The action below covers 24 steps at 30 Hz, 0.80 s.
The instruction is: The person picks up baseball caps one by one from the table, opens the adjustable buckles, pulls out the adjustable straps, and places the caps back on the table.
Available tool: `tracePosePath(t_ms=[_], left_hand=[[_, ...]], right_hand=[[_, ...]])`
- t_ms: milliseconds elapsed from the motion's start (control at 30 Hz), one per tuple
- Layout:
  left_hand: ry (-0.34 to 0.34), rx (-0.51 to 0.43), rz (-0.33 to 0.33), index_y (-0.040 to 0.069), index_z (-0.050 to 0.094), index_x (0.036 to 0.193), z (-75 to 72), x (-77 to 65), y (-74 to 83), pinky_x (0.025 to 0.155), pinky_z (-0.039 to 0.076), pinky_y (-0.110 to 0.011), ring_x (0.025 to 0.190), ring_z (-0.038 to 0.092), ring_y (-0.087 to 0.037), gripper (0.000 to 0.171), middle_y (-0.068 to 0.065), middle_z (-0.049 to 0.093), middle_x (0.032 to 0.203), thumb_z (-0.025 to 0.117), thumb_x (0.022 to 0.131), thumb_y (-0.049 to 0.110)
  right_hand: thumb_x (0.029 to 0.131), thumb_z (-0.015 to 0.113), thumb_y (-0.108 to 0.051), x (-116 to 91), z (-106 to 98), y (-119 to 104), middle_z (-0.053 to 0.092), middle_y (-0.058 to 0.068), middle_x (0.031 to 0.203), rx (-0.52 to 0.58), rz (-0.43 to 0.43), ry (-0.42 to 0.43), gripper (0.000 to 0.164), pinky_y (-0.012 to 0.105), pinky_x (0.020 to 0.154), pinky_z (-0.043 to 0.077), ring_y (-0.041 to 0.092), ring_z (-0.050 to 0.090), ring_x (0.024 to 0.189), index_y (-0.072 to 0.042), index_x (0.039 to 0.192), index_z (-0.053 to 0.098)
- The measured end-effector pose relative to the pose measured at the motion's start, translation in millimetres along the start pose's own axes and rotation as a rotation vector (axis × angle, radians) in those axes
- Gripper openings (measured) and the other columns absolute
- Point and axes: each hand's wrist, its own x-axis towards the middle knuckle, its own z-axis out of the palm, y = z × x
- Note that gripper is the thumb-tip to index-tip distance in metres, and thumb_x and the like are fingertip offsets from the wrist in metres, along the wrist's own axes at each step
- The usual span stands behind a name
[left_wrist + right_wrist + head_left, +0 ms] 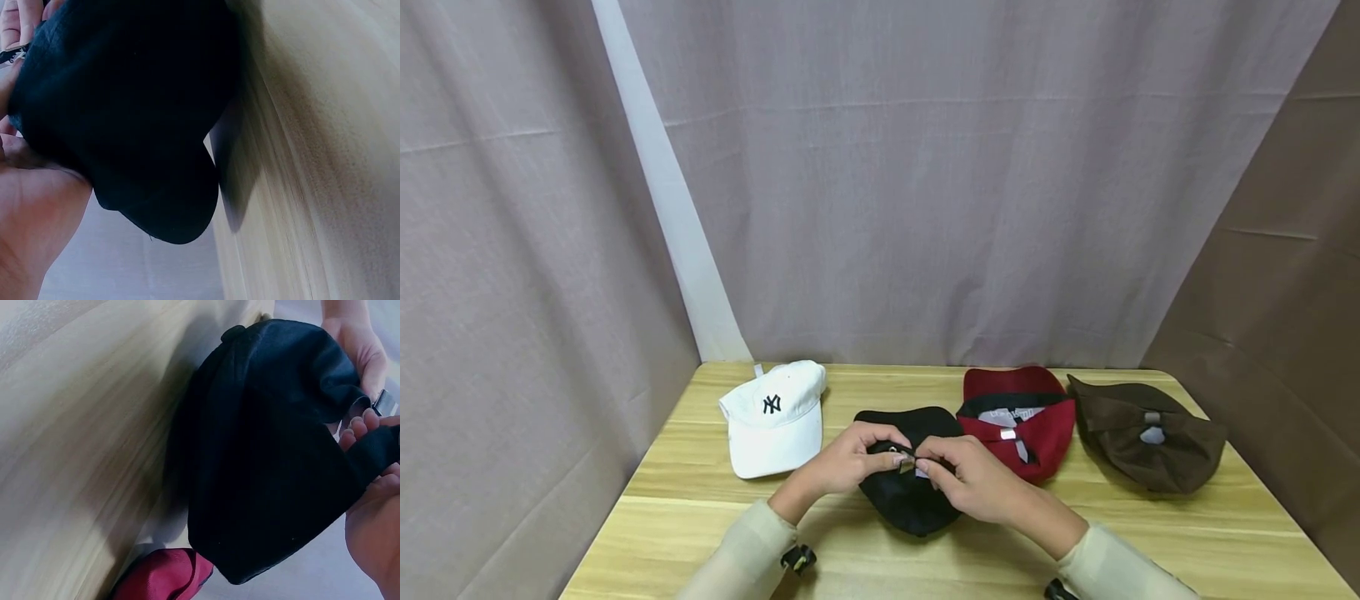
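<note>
A black baseball cap lies crown down at the middle of the table, its back strap towards me. My left hand pinches the strap end with the metal buckle between thumb and fingers. From the other side, my right hand pinches the strap close beside that buckle. In the right wrist view the strap runs through the right fingers, and the buckle shows by the left hand. The left wrist view shows the dark crown and rounded brim close over the wood.
To the left sits a white cap with a black emblem. A red cap lies upturned right behind the right hand, and a dark brown cap is farther right. Grey curtains rise behind the wooden table.
</note>
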Motion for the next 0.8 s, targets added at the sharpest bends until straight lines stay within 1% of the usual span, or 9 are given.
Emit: tracePosePath(t_ms=[167,333,500,600,700,800], left_hand=[[-0.009,-0.012,-0.006,0.002,0.075,0.115,-0.5,0.0,0.4,0.096,0.055,-0.024,0.101,0.064,0.003,0.016,-0.023,0.076,0.111,0.066,0.105,0.009],[-0.019,-0.019,-0.023,0.002,0.075,0.116,-1.3,-0.1,0.6,0.096,0.055,-0.024,0.103,0.066,-0.001,0.018,-0.023,0.076,0.112,0.067,0.105,0.013],[-0.021,-0.014,-0.028,0.002,0.075,0.117,-1.5,0.2,1.8,0.097,0.054,-0.024,0.104,0.066,0.0,0.018,-0.022,0.076,0.114,0.067,0.104,0.012],[-0.019,-0.014,-0.026,0.002,0.075,0.117,-1.5,0.1,3.1,0.096,0.054,-0.023,0.103,0.065,0.0,0.018,-0.023,0.076,0.113,0.067,0.104,0.012],[-0.016,-0.023,-0.03,0.001,0.075,0.117,-1.2,-0.2,4.3,0.094,0.054,-0.022,0.101,0.064,0.0,0.018,-0.023,0.075,0.111,0.067,0.104,0.011],[-0.008,-0.039,-0.025,0.0,0.074,0.116,-0.8,-0.7,5.0,0.093,0.053,-0.022,0.099,0.063,0.001,0.017,-0.025,0.075,0.109,0.067,0.103,0.009]], right_hand=[[0.105,0.066,-0.013,-0.2,-1.3,0.2,0.068,-0.004,0.081,-0.016,0.013,-0.006,0.01,0.019,0.062,0.05,-0.004,0.052,0.07,-0.017,0.102,0.074],[0.105,0.064,-0.009,0.2,-1.8,1.4,0.076,0.002,0.093,-0.023,0.007,-0.006,0.015,0.02,0.067,0.052,-0.002,0.055,0.077,-0.019,0.107,0.075],[0.104,0.064,-0.007,0.1,-2.7,2.0,0.074,0.004,0.09,-0.025,0.011,0.001,0.019,0.019,0.063,0.05,-0.004,0.052,0.072,-0.021,0.109,0.075],[0.104,0.063,-0.006,-0.2,-3.0,2.2,0.074,0.002,0.091,-0.033,0.009,0.006,0.021,0.019,0.064,0.05,-0.003,0.052,0.072,-0.021,0.11,0.076],[0.103,0.064,-0.005,-0.9,-3.3,2.8,0.075,-0.004,0.094,-0.047,0.004,0.014,0.022,0.02,0.067,0.052,-0.002,0.055,0.076,-0.022,0.109,0.076],[0.103,0.063,-0.004,-2.1,-3.8,3.8,0.07,-0.009,0.087,-0.034,0.02,0.023,0.023,0.021,0.065,0.051,-0.002,0.055,0.074,-0.023,0.108,0.075]])
